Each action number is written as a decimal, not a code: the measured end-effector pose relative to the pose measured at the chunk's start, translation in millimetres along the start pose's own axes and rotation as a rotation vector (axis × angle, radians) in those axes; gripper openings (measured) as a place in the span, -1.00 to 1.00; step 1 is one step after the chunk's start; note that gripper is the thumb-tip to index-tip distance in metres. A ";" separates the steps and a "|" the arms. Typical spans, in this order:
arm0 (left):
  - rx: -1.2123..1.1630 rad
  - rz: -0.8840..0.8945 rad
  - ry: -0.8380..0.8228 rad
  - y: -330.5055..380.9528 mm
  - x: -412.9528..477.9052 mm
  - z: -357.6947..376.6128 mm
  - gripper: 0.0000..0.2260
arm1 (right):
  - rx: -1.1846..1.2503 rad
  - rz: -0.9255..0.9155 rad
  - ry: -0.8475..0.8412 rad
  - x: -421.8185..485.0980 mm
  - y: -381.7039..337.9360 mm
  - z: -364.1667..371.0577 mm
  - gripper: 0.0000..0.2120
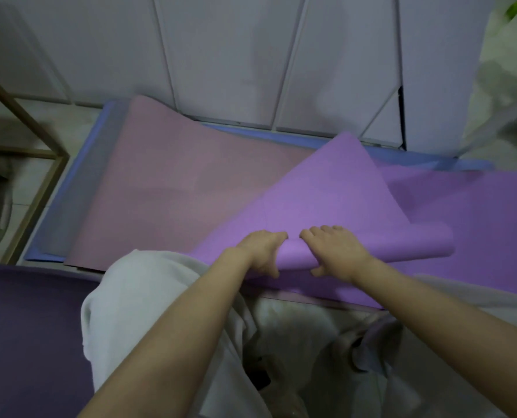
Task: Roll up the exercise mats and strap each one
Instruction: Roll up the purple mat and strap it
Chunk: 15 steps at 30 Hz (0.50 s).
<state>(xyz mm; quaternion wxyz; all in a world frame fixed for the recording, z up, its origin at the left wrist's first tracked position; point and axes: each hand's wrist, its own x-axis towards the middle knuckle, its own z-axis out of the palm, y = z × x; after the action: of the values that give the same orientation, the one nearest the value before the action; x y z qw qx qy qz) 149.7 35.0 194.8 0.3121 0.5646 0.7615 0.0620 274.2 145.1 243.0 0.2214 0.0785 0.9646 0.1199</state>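
mat location: purple mat (326, 188) lies right of centre on top of the stack; one corner is folded back toward the person, its tip pointing at the wall panels (221, 55)
fold edge: a rounded, loose curl runs across just in front of the hands, with no crease visible
stack below: pink mat (175, 182) lies flat under it, and the blue mat (58, 206) under that shows as a border on the left and far sides
far edge: the blue mat's far border runs along the foot of the panels
left edge: wooden frame (34, 188) stands just beside the blue mat, with a thin strip of tiled floor between them
right side: the purple mat continues flat out of view
near left: dark purple mat (25, 327) lies flat, close to the stack's near edge
left hand (260, 251): fingers curled over the top of the fold, thumb below; gripping the purple mat
right hand (337, 254): fingers (326, 230) laid over the fold, slightly spread, thumb tucked under; gripping the same fold
hand spacing: close together, not touching
surfaces: mats are matte, thin and flexible; panels are smooth and pale with dark seams
foreground: white clothing (136, 297) overlaps the stack's near edge
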 end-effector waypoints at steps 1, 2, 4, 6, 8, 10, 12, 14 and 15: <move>-0.014 0.018 -0.043 -0.6 0.0 -1.3 -0.44 | -0.008 0.003 0.034 -4.7 -3.7 2.0 -0.31; -0.019 0.029 -0.083 -1.4 0.1 -1.0 -0.44 | 0.012 0.013 0.034 -7.6 -6.3 4.4 -0.30; -0.034 0.027 -0.130 -1.7 -0.4 1.8 -0.43 | 0.075 0.034 -0.039 -9.2 -9.5 9.1 -0.35; -0.039 -0.010 -0.110 -1.5 -1.3 5.9 -0.39 | 0.065 0.054 -0.080 -5.1 -9.8 11.1 -0.35; 0.048 -0.061 -0.024 0.1 -3.4 10.8 -0.35 | 0.069 0.070 -0.090 3.9 -7.3 5.1 -0.35; 0.200 -0.134 0.119 3.2 -6.6 15.3 -0.37 | 0.069 0.072 -0.103 14.3 -7.2 -4.5 -0.37; 0.284 -0.226 0.266 5.5 -10.2 19.1 -0.41 | 0.071 0.090 -0.105 26.1 -8.1 -13.7 -0.38; 0.289 -0.295 0.369 4.5 -11.9 22.3 -0.44 | 0.058 0.093 -0.115 35.9 -9.2 -26.1 -0.38; 0.278 -0.313 0.401 3.1 -11.7 23.1 -0.45 | 0.060 0.095 -0.123 40.3 -9.2 -30.9 -0.38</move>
<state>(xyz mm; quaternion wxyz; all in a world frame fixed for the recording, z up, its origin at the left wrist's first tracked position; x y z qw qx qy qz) 166.8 19.6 182.4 0.0804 0.4539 0.8872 0.0184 223.7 138.4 251.0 0.2717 0.1379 0.9476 0.0964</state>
